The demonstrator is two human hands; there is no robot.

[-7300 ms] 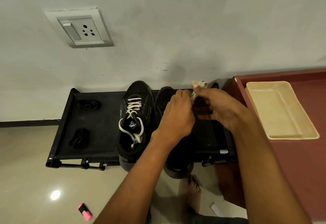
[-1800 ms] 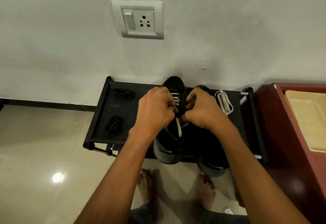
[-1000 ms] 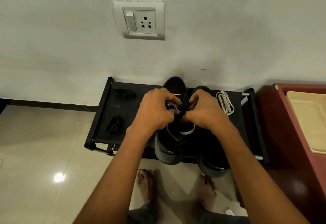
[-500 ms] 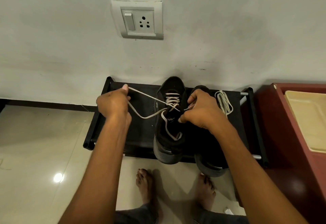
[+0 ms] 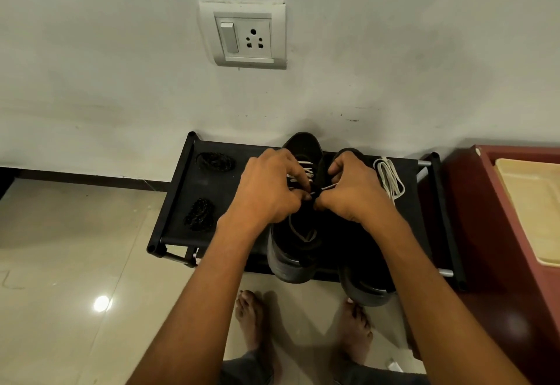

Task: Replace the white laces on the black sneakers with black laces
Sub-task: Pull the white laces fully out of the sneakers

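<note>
Both hands sit together over the left black low-top sneaker [image 5: 295, 233], directly under the knuckles, not off to a side. Left hand [image 5: 268, 190] curls over the eyelet rows, fingertips pinching the flat white lace [image 5: 298, 172] where it crosses. Right hand [image 5: 353, 192] pinches a short free run of the same lace, which pokes out toward the right between thumb and forefinger. Thumbs nearly touch at the midline

Key relation: the sneaker's long axis runs straight away from the person, heel nearest the wrists, toe beyond the fingertips toward the wall. Laced rows still show just past the left fingers, so remaining crossings lie ahead of both hands along that axis. A loose slack loop of lace lies below the hands, toward the heel

Left hand is nearer the laced rows; right hand is nearer the free end. Judgement: next pull goes sideways out of an eyelet, one hand per side, working toward the toe

Second black sneaker [image 5: 366, 287] sits just right of the first, under the right forearm, no lace visible on it. Coiled white lace bundle [image 5: 391, 181] lies just beyond the right hand. Two coiled black laces [image 5: 198, 215] lie well left of the left hand on the black fabric shoe rack [image 5: 181, 190], untouched. Step: unlacing, black laces not yet started
</note>
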